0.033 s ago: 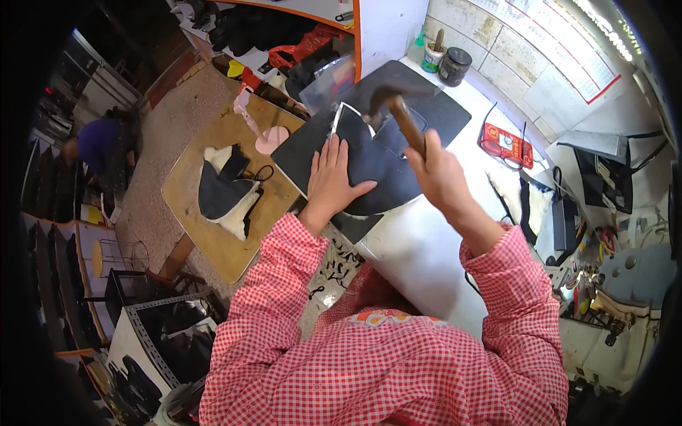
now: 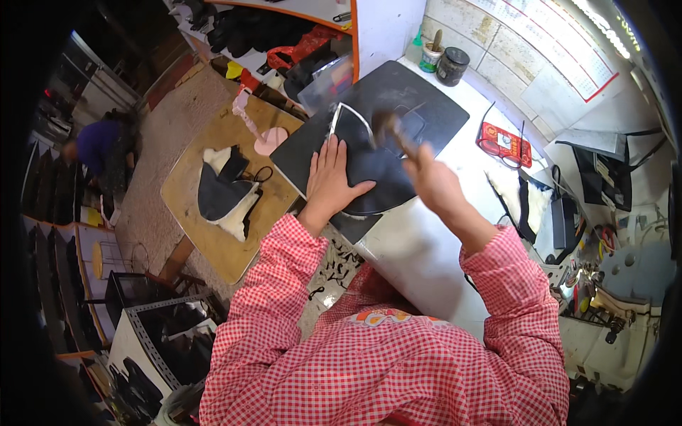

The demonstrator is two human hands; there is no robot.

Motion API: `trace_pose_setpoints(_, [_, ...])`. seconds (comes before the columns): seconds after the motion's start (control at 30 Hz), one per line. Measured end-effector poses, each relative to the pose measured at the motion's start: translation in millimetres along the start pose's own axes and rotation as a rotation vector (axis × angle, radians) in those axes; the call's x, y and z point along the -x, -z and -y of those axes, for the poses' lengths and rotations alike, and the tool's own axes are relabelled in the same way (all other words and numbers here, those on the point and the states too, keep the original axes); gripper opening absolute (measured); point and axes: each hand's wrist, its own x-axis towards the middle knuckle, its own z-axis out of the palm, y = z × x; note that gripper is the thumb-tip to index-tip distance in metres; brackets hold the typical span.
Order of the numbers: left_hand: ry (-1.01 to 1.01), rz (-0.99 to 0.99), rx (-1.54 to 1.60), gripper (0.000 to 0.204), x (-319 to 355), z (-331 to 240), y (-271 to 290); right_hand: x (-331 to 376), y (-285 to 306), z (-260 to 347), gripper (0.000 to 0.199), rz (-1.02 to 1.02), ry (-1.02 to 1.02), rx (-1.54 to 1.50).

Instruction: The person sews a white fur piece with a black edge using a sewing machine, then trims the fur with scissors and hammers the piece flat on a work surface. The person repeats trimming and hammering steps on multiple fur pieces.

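Observation:
My left hand lies flat, fingers stretched out and thumb apart, on a black leather-like piece with a white-edged pointed tip. Beneath that piece is a dark board on the white worktop. A hammer with a wooden handle is gripped in my right hand. Its head, smeared by motion, is at the right side of the white edge; whether it touches the piece I cannot tell.
Left of the board, a brown table bears a black piece with cream fleece and a pink stand. Glasses lie over a red box at right. Jars stand by the wall. A person crouches far left.
The hammer's head has swung down and slightly right, nearer the white edge. My right hand has shifted a little down and left. My left hand keeps its place.

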Motion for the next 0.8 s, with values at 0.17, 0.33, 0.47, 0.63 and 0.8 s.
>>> trace_pose_setpoints(0.17, [-0.003, 0.019, -0.027, 0.103, -2.7, 0.8, -1.3, 4.7, 15.0, -1.2, 0.031, -0.068, 0.056, 0.054])
trace_pose_setpoints(0.33, [-0.026, -0.008, -0.026, 0.105, -2.3, 3.4, -4.6, 22.7, 11.2, -8.3, 0.032, 0.125, -0.145, 0.004])
trace_pose_setpoints(0.47, [-0.009, 0.026, -0.044, 0.105, -3.8, 5.1, -6.6, 26.0, 11.7, -19.4, 0.031, -0.099, -0.041, 0.038])
trace_pose_setpoints(0.63, [-0.030, -0.011, -0.017, 0.105, -1.3, 5.0, -6.7, 39.2, 11.3, -21.2, 0.034, 0.115, -0.185, -0.009])
trace_pose_setpoints(0.8, [-0.030, 0.018, -0.053, 0.105, -1.6, 3.2, -5.1, 39.2, 16.5, -25.0, 0.032, -0.143, -0.035, 0.013])
